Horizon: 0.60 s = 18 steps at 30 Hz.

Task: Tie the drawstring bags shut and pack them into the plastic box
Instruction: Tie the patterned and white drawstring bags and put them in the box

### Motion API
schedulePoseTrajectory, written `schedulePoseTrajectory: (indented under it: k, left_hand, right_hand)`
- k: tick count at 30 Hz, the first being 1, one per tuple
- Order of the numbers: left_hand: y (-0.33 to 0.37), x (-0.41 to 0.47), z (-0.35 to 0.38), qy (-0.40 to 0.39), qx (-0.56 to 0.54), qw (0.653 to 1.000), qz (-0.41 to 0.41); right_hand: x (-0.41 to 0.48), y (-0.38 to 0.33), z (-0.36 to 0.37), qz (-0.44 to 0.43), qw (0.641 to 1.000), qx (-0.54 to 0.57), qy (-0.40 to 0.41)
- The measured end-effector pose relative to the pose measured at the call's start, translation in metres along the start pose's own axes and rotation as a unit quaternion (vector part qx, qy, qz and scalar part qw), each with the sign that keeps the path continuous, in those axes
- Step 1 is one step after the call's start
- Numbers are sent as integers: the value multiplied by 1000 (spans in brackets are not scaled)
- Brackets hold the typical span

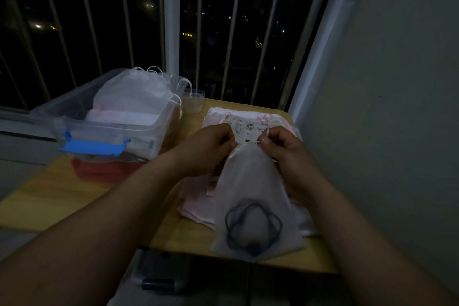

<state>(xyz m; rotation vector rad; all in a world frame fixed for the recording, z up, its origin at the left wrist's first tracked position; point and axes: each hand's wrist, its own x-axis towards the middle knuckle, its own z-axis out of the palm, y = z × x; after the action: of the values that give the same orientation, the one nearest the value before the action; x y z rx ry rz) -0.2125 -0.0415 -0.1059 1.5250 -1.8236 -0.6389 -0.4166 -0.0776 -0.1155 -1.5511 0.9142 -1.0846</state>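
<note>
A frosted white drawstring bag [250,181] with dark hair bands [252,225] inside hangs over the table's near edge. My left hand [211,146] and my right hand [283,146] each pinch a drawstring at the bag's gathered neck, one on either side. Under the bag lies a pile of pink and patterned bags [248,122]. At the left stands the clear plastic box [139,129] with blue latches, holding several tied white bags [134,94].
A small wooden table [59,194] stands against a barred window [171,20] with a wall on the right. A clear plastic cup [193,100] sits behind the box. A red lid [99,169] lies under the box.
</note>
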Motion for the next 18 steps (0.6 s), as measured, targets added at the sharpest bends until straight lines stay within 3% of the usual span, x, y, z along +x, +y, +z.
schedulePoseTrajectory:
  k: [8,11,15,18]
  left_hand:
    - [-12,0,7,56,64,996,38]
    - [-11,2,13,82,53,995,14]
    - [-6,5,18,109,-63,990,-61]
    - [7,0,17,65,-238,956,-160]
  right_hand:
    - [-3,6,0,29,1000,2,5]
    - [-5,4,6,10,998,-60,34]
    - [-4,1,13,-1,987,-152,50]
    - [2,-1,13,-2,986,-144,83]
